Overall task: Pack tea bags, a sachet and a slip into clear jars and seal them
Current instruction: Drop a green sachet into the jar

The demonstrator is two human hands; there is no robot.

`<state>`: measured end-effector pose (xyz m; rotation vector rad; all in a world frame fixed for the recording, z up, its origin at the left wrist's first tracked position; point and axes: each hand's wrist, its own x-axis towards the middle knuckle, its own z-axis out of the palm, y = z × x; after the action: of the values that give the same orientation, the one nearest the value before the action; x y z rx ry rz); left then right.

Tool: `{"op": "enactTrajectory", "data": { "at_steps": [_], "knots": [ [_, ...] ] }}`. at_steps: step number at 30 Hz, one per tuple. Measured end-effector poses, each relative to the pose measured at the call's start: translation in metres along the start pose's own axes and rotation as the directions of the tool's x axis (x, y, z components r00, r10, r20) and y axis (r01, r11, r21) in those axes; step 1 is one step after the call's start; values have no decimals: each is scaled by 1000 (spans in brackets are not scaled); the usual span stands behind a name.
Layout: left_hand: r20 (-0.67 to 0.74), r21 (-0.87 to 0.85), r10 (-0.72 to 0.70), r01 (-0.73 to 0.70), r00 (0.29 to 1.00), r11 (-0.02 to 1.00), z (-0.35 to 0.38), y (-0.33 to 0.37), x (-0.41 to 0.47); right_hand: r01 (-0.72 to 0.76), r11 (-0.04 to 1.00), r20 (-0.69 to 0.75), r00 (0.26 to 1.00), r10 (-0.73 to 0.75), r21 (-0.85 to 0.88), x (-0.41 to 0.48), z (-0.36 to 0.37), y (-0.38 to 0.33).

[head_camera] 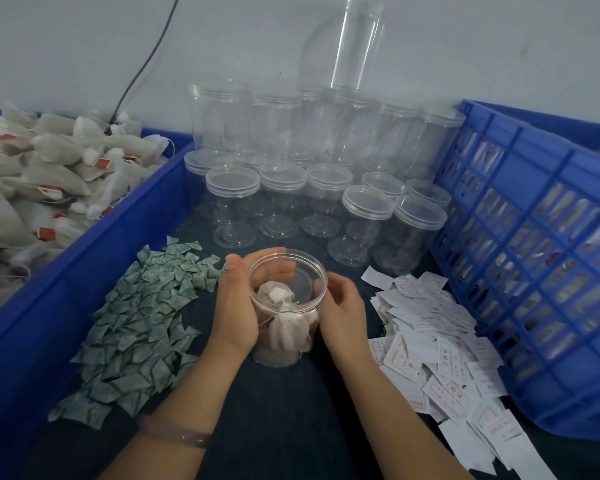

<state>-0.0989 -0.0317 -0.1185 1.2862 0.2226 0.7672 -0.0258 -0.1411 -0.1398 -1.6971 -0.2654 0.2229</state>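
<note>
Two hands cup one open jar (305, 278) that stands upright on the dark table (291, 427), near the front edge and in the middle. The left hand (236, 306) wraps the jar's left side, its grip clamped on the wall, with the fingers (274, 268) curling round the far side and showing through the clear plastic. The right hand (343, 306) lies against the jar's right side, its grip closed on the wall just under the rim with the fingers bent. The jar has no lid on. Inside it lie a few tea bags (281, 317), pale and crumpled, with a white tag on top; they fill the lower part.

A pile of green-and-white sachets (142, 323) spreads over the table left of the jar, its nearest edge just beside the left hand. A pile of white slips (440, 344) with red print lies to the right, near the right hand but apart from it. Many empty jars (326, 188) stand behind, some stacked against the wall (84, 36). A blue bin (84, 271) at the left holds a heap of tea bags (49, 174) with red tags. A blue crate (534, 237) with slotted sides stands at the right. A dark cable (146, 64) runs down the wall. A bracelet (177, 434) circles the left wrist.
</note>
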Motion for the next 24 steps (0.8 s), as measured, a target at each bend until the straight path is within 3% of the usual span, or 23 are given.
{"op": "enactTrajectory", "data": {
  "at_steps": [3, 6, 10, 24],
  "knots": [
    [19, -32, -43, 43, 999, 999, -3, -3, 1, 15, 959, 11, 1000, -13, -284, 22, 3, -6],
    [37, -30, -46, 47, 998, 998, -6, -8, -1, 52, 907, 19, 999, -49, -417, 29, 9, -6],
    [54, -34, -168, 170, 984, 985, -6, -15, -5, 70, 881, 1, 997, -79, -468, 32, 9, -2],
    [19, -79, -257, 257, 966, 963, -8, -12, 1, 100, 888, 31, 995, -97, -449, 26, 6, -4]
  ]
}}
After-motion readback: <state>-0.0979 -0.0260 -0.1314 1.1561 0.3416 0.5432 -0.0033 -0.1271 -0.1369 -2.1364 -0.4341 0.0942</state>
